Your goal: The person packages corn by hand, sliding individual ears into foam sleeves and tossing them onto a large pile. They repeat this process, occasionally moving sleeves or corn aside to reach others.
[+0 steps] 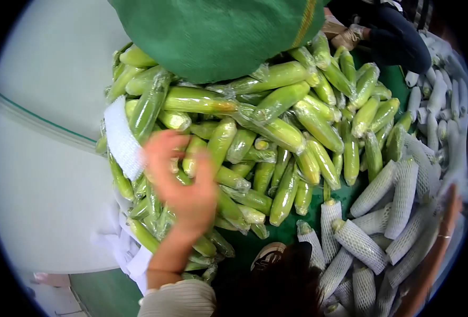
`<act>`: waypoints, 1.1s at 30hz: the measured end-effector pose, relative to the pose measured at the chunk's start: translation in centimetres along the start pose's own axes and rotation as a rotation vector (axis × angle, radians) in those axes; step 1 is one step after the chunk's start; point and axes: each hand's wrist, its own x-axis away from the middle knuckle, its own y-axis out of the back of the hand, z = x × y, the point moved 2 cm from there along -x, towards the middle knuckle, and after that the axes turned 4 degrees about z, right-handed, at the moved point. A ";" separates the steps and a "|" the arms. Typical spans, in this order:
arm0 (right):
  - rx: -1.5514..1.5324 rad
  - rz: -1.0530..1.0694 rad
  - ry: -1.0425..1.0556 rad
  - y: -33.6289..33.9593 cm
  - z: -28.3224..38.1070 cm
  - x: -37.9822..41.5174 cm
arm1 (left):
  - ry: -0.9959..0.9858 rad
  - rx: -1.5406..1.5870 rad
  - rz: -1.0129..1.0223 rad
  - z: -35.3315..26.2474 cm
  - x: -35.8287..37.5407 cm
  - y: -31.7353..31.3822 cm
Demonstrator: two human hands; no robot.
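My left hand, blurred by motion, is over a heap of green corn ears in clear plastic film. Its fingers are curved and apart, with a gap between thumb and fingers. Right beside its fingertips a white foam net sleeve lies on the heap. Far out to the right, my right hand is smeared at the edge of the view, over corn ears in white foam nets. I cannot tell whether it holds one.
A big green woven sack bulges over the back of the heap. At the left stands a pale table. Another person's leg and shoe are at the top right. More netted ears lie along the right side.
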 end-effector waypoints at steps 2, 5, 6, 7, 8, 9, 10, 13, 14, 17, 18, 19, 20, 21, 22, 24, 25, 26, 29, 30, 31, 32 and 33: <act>0.420 -0.162 0.065 6.2 0.7 -3.7 | -0.069 -0.422 -0.133 2.9 -2.5 5.2; 0.949 -0.350 0.105 11.9 3.6 -6.4 | 0.102 -0.637 -0.066 11.3 -4.1 9.0; 1.081 -0.393 0.116 13.0 4.2 -7.2 | 0.340 -0.541 -0.018 14.0 -4.3 10.1; 1.212 -0.421 0.125 14.0 4.8 -7.7 | 0.574 -0.432 0.047 15.7 -4.3 10.3; 1.337 -0.435 0.130 14.6 4.7 -8.2 | 0.466 -0.400 0.008 16.0 -3.9 10.3; 1.462 -0.434 0.143 14.5 4.7 -8.6 | 0.367 -0.352 -0.034 15.1 -2.9 10.0; 1.546 -0.425 0.177 13.3 4.9 -9.7 | 0.217 -0.397 -0.092 12.2 -2.2 9.5; 1.324 -0.595 0.413 8.2 13.5 -5.0 | 0.044 -0.166 -0.258 2.9 0.1 5.2; 1.477 -0.283 0.193 5.9 16.1 -3.2 | 0.129 0.079 -0.233 0.8 1.8 3.1; 1.414 0.008 0.372 1.7 16.1 -0.9 | 0.046 0.580 0.553 -4.1 6.5 -6.1; 1.212 -0.038 0.308 -0.7 19.2 0.8 | 0.148 0.794 0.753 -6.6 7.0 -9.4; 0.862 -0.041 0.609 -3.1 22.3 4.0 | 0.171 0.946 0.904 -7.9 7.7 -12.4; 0.442 0.120 0.693 -5.9 24.4 6.8 | 0.229 1.123 1.031 -9.2 8.6 -15.0; -0.005 0.500 0.408 -7.9 28.3 10.5 | 0.266 1.292 1.080 -10.2 9.4 -16.9; -0.250 0.694 0.443 -10.3 27.3 12.0 | 0.289 1.368 1.139 -10.9 9.9 -18.1; -0.574 0.758 0.382 -14.2 28.8 15.4 | 0.254 1.397 1.179 -11.0 10.4 -20.3; -0.520 0.589 0.356 -15.5 28.0 15.2 | 0.396 1.516 1.215 -11.0 10.1 -20.6; -0.517 0.584 0.351 -16.7 27.7 15.1 | 0.549 1.629 1.250 -10.9 9.7 -20.5; -1.528 0.409 -0.184 -19.8 26.9 14.8 | 0.557 1.568 0.966 -9.9 8.8 -23.6; -1.628 0.379 -0.286 -21.1 27.4 14.9 | 0.281 1.308 0.832 -9.5 9.6 -25.9; -1.608 0.399 -0.270 -22.5 27.7 15.2 | 0.276 1.316 0.836 -8.7 10.5 -28.1; -1.587 0.418 -0.254 -24.2 27.5 15.3 | -0.145 0.902 0.794 -8.0 11.0 -29.8; -1.416 0.331 -0.135 -25.7 27.3 15.0 | -0.533 0.466 0.706 -8.2 11.2 -31.1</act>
